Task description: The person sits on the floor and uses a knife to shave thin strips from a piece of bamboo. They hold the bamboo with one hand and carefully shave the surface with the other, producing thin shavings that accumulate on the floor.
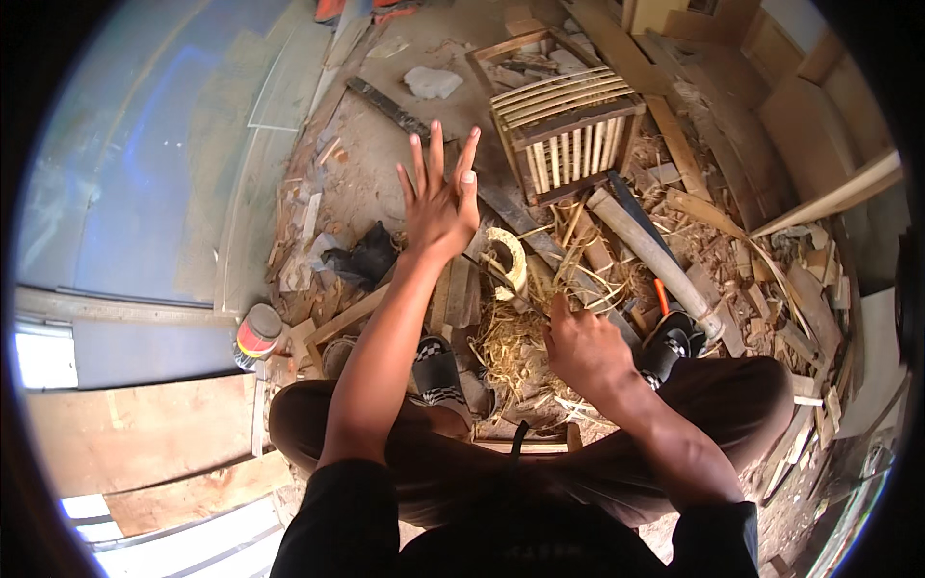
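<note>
My left hand (443, 217) is raised ahead of me with its fingers spread and nothing in it. Lower and to the right, my right hand (590, 349) is closed around the near end of a thin dark blade-like tool (516, 301), whose handle my fingers hide. This tool slants up and left towards my left hand. Close by it lies a pale curved ring (515, 258), seemingly of coiled cane or bamboo strip. Beneath and between my hands is a heap of straw-like shavings (511, 356).
Ahead stands a slatted wooden frame (570, 120). A pale pole (655, 252) lies to the right, near an orange-handled tool (661, 297). A paint-smeared can (258, 332) and black plastic (366, 255) are at left. Wood scraps surround my sandalled feet (443, 376).
</note>
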